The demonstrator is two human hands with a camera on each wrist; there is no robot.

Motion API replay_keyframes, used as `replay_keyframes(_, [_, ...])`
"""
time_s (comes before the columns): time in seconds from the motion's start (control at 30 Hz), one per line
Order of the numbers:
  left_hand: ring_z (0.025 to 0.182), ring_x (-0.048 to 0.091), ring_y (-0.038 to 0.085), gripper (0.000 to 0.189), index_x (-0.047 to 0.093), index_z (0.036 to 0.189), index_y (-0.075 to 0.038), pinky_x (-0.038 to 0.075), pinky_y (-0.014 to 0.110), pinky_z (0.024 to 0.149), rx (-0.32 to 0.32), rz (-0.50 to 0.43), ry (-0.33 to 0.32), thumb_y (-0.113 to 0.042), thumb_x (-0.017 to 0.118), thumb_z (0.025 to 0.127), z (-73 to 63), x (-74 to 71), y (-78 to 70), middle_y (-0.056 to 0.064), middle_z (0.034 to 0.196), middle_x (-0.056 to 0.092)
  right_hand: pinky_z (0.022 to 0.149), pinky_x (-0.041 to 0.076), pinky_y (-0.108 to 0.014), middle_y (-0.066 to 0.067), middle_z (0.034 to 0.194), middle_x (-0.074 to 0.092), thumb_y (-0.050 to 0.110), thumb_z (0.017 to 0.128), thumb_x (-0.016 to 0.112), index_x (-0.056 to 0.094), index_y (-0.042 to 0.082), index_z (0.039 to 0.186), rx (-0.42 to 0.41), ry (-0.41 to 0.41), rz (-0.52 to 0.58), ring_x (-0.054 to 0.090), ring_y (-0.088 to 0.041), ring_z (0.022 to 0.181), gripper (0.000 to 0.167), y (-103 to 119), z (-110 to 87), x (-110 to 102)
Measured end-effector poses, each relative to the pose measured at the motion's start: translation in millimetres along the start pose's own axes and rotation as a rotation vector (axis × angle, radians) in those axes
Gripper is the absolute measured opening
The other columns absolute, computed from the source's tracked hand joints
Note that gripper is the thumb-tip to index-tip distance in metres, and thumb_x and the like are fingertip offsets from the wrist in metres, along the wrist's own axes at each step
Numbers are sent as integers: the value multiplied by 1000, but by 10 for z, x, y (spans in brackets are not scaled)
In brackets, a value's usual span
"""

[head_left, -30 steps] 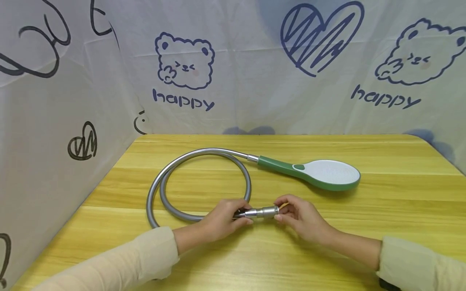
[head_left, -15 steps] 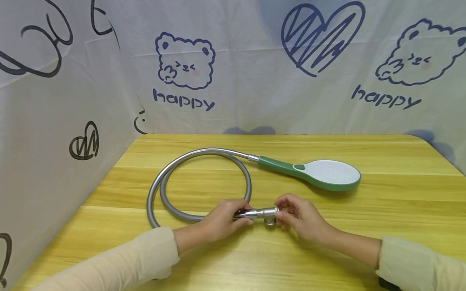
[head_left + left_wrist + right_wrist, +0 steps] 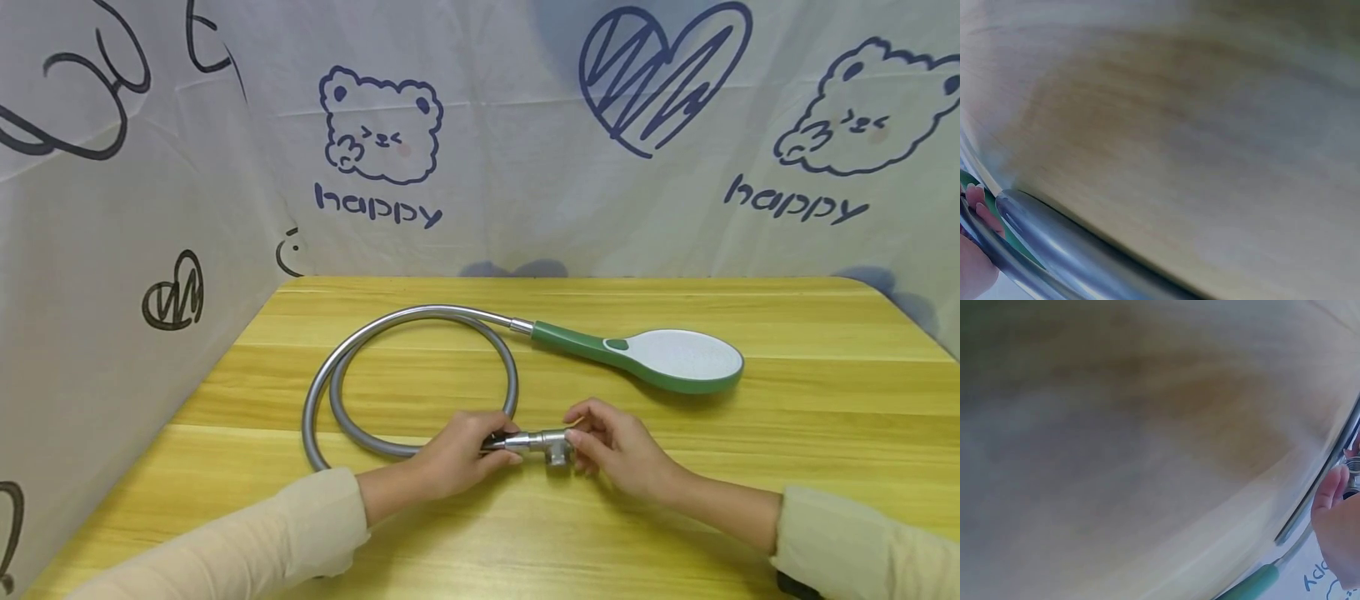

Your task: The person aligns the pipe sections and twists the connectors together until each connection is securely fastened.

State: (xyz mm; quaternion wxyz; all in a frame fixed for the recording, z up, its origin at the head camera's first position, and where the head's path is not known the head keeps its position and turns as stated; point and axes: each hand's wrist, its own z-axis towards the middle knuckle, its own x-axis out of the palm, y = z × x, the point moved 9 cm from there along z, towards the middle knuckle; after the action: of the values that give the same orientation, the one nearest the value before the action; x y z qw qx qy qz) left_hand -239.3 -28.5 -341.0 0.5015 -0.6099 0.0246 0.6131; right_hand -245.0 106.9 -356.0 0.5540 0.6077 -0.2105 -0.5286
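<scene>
My left hand (image 3: pixel 461 457) grips the metal end of the grey shower hose (image 3: pixel 311 417), thumb and fingers around it. On that end sits a T-shaped metal fitting (image 3: pixel 557 455), its short side outlet pointing toward me. My right hand (image 3: pixel 626 454) pinches the fitting's far end between thumb and fingers. In the right wrist view part of the fitting (image 3: pixel 1352 467) shows beside the fingers at the right edge. Further back, the hose's other end joins a green shower head (image 3: pixel 573 343) with a white face, lying on the table.
The hose loops on the left half of a yellow wood-grain table (image 3: pixel 810 433). A white cloth (image 3: pixel 517 167) with drawn bears and hearts stands behind it and along the left. Both wrist views are mostly filled with blurred table surface.
The T-shaped fitting has turned about its long axis, so its side outlet comes into view and swings toward me. My right fingers shift with it; the left hand stays still.
</scene>
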Motion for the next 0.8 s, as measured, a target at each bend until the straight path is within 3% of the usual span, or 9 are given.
replay_keyframes(0.3, [69, 54, 3, 17, 63, 95, -2, 47, 12, 59, 0, 6, 3, -13, 68, 84, 4, 8, 16, 7, 88, 68, 60, 55, -27, -21, 86, 60, 1, 91, 55, 49, -13, 102, 25, 39, 114, 62, -9, 67, 19, -16, -4, 19])
replay_keyframes(0.53, [69, 55, 4, 16, 63, 95, -3, 47, 13, 60, -10, 11, 3, -14, 68, 84, 6, 9, 30, 7, 88, 68, 63, 54, -24, -23, 97, 55, -1, 88, 58, 47, -16, 108, -4, 83, 135, 61, -6, 74, 27, -9, -22, 30])
replay_keyframes(0.8, [73, 59, 7, 15, 63, 95, -2, 48, 12, 63, -12, 3, 2, -12, 67, 84, 13, 13, 30, 8, 89, 68, 65, 55, -25, -26, 99, 56, -4, 88, 57, 47, -16, 111, -42, 82, 106, 61, -6, 75, 28, 36, -44, 20])
